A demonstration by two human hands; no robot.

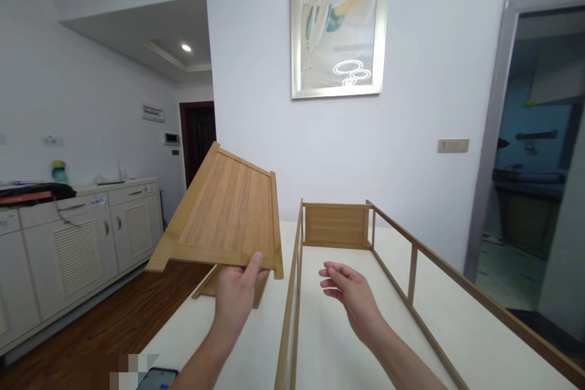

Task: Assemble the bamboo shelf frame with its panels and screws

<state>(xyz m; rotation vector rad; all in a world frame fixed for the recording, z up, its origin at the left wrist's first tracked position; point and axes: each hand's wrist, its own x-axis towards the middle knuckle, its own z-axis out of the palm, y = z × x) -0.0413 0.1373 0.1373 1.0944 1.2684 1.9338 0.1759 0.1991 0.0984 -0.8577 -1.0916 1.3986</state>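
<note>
My left hand (240, 289) grips a framed wooden panel (226, 210) by its lower edge, thumb on the near face. The panel is tilted in the air, left of a long wooden frame (414, 277) on the white table. Short legs stick out at the panel's corners. A similar panel (336, 225) stands at the far end of the frame, joined between its side rails. Another wooden panel (210, 285) lies on the table, partly hidden behind my left hand. My right hand (347, 292) hovers over the inside of the frame, fingers loosely curled and apart, holding nothing.
The white table (183, 341) carries a phone (158, 379) at its near left edge. White cabinets (82, 231) with items on top run along the left wall. A framed picture (340, 30) hangs on the wall ahead. A doorway (525, 134) opens at right.
</note>
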